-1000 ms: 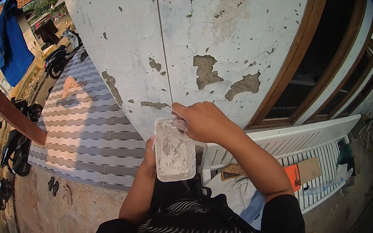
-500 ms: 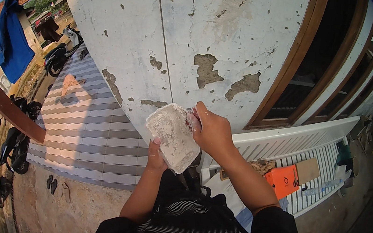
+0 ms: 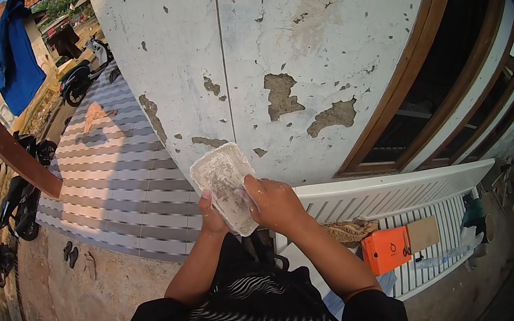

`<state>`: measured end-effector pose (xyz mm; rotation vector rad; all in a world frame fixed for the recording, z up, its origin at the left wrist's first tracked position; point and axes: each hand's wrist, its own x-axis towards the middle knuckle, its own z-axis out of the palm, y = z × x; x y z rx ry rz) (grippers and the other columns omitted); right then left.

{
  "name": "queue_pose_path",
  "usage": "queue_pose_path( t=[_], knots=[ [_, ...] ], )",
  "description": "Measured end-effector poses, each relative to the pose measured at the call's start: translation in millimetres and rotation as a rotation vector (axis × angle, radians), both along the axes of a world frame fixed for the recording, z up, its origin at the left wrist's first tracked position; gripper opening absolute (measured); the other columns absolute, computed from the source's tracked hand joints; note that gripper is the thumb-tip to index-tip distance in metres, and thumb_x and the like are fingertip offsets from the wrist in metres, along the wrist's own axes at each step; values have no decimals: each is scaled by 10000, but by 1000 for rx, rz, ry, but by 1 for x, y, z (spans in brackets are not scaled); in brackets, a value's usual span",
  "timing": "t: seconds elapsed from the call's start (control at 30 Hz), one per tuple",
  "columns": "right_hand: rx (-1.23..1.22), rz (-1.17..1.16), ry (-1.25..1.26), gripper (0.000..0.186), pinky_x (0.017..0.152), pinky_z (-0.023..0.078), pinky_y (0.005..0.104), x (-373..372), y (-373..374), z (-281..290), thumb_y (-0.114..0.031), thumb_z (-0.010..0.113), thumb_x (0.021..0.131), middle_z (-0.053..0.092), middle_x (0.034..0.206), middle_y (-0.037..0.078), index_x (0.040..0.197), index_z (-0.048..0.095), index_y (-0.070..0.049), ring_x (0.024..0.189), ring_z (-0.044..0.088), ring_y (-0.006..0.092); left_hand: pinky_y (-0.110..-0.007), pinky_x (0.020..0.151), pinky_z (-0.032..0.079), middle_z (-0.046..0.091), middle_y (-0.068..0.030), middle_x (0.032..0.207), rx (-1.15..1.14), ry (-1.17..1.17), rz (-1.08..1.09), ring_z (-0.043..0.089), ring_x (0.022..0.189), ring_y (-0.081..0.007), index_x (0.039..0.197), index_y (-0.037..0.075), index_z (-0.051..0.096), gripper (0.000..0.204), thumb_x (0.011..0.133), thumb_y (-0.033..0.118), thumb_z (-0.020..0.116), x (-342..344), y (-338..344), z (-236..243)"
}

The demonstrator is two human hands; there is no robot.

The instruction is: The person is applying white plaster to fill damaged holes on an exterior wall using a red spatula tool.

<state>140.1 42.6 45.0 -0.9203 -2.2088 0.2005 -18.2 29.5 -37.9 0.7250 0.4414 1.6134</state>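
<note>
A shallow rectangular tub (image 3: 220,172), coated inside with white putty, is held in front of my waist. My left hand (image 3: 214,217) grips its near left edge, the thumb over the rim and the other fingers hidden underneath. My right hand (image 3: 272,203) is curled over the tub's right side, its fingertips down inside against the putty. White smears mark the right fingers; whatever they pinch is hidden by the hand. Beyond the tub stands a pale wall (image 3: 175,39) with flaking paint and bare grey patches (image 3: 283,98).
Right of me is a white slatted bench (image 3: 388,200) holding an orange box (image 3: 386,250), a piece of cardboard (image 3: 422,234) and a plastic bottle (image 3: 442,257). Brown-framed windows (image 3: 391,87) are above it. Patterned tiles (image 3: 127,208) spread left, with sandals (image 3: 70,254) nearby.
My right hand has moved from the tub's upper right rim down into its right side, nearer to me. The tub has shifted slightly left, showing more of its inside.
</note>
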Motion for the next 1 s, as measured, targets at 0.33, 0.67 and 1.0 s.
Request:
queue_pose_path(
  t=[0.33,0.67,1.0],
  knots=[
    [-137,27,215,277,618,517,426,20,16,15,-113,667,856,662,805,211,1027,498,24,736,657,404,-489,1077,395,430,-160,1442,62,-68,-4,462,1293,-340,1490,65,273,897,806,566,566,-7,-10,-4],
    [-330,-18,394,341,634,479,365,29,39,-26,-158,686,888,633,749,212,1065,481,49,623,598,330,-482,1070,410,402,-162,1460,51,-72,-4,452,1305,-333,1503,55,236,923,810,550,592,1,-18,13],
    [-418,16,339,515,725,508,426,37,35,-10,-186,662,903,660,893,260,1258,436,110,810,642,439,-471,1045,436,464,-173,1409,-22,-12,-20,502,1257,-333,1466,27,303,850,847,558,541,-3,-21,19]
  ],
)
